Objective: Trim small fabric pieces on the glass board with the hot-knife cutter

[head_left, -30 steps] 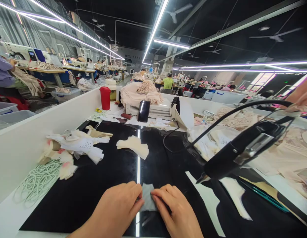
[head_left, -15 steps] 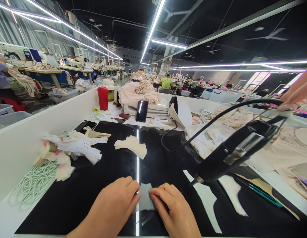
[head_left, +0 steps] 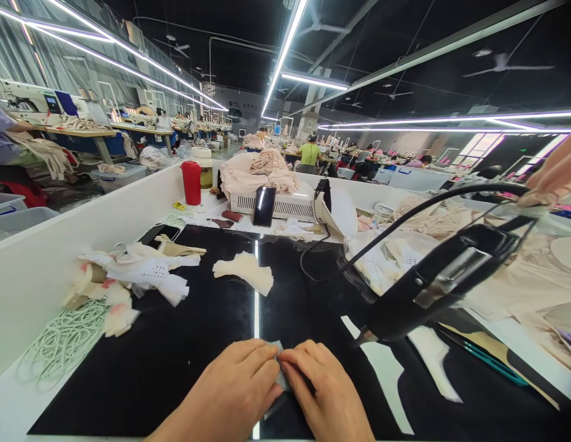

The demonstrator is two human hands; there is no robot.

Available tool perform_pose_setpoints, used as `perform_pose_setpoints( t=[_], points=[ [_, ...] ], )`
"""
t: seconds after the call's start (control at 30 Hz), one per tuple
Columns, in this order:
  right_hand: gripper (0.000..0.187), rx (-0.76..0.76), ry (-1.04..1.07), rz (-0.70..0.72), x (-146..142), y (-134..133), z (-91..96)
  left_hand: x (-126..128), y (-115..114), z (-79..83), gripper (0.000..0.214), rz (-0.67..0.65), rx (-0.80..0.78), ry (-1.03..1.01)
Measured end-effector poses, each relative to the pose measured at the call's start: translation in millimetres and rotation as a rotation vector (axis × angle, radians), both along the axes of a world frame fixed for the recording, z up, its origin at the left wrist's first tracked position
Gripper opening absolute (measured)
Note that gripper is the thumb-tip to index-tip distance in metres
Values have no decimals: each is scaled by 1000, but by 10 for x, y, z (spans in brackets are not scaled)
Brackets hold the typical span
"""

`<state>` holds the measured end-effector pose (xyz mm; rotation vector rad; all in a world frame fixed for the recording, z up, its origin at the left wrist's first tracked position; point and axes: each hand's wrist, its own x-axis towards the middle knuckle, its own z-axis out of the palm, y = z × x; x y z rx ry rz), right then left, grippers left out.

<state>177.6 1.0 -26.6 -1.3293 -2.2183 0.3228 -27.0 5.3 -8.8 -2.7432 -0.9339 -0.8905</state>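
Observation:
My left hand (head_left: pixel 237 387) and my right hand (head_left: pixel 323 385) are close together, low in the middle of the head view over a black work surface (head_left: pixel 166 374). Between their fingertips is a small, pale grey, thin piece of fabric (head_left: pixel 282 379), mostly hidden by the fingers. Both hands are closed, thumbs and fingers pinching the piece from its two sides. Ahead of them lies a cream cut piece (head_left: pixel 245 270). To the right of my right hand are a pale green cut piece (head_left: pixel 384 374) and a white cut piece (head_left: pixel 433 362).
A black corded tool (head_left: pixel 433 282) with a pointed metal tip leans over the right side. Teal-handled tweezers (head_left: pixel 492 362) lie beyond it. On the left are white cut pieces (head_left: pixel 151 270) and pale green cord (head_left: pixel 67 341). A phone (head_left: pixel 264 205) and red cup (head_left: pixel 191 183) stand behind.
My left hand has moved right, up against my right hand, and covers most of the fabric piece that showed between them. My right hand has stayed almost still.

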Motion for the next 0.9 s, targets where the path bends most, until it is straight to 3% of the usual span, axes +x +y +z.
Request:
perform_pose_setpoints(
  t=[0.33,0.47,0.53,0.67,0.7,0.77,0.83,0.9],
  points=[
    [19,56,10,12,-8,7,12,0,-16,-70,37,16,10,-64],
    [19,263,25,16,44,-50,110,-15,-34,-41,32,24,-37,-75],
    [21,421,76,-85,107,-122,225,-20,-48,-25,28,28,-73,-88],
    [17,669,292,-573,316,-216,569,-9,-91,-44,21,17,-99,-118],
    [21,712,404,-653,389,-201,657,0,-101,-59,21,8,-99,-129],
    [48,792,697,-663,554,-116,803,19,-115,-90,22,-13,-89,-146],
    [78,635,832,-595,719,18,895,33,-123,-111,24,-31,-72,-155],
    [95,402,930,-479,839,161,942,38,-124,-121,25,-37,-65,-155]
  ],
)
